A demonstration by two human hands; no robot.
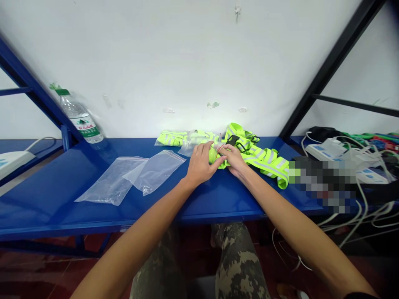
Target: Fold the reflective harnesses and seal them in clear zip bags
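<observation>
A folded neon-yellow reflective strap vest in a clear zip bag (213,155) lies between my two hands at the middle of the table. My left hand (200,163) is closed on its left side, thumb stretched along the near edge. My right hand (235,160) grips the bag's right end, by the red zip line. Behind and to the right, touching or close to my right hand, a loose reflective vest (264,162) with a black buckle (232,141) lies spread out. Behind my left hand are bagged vests (172,138) near the wall.
Two flat clear zip bags, one (110,180) partly under the other (158,171), lie left on the blue table (187,209). A water bottle (81,118) leans on the wall. Power strips (330,151) and white cables crowd the right. A patch there is blurred out.
</observation>
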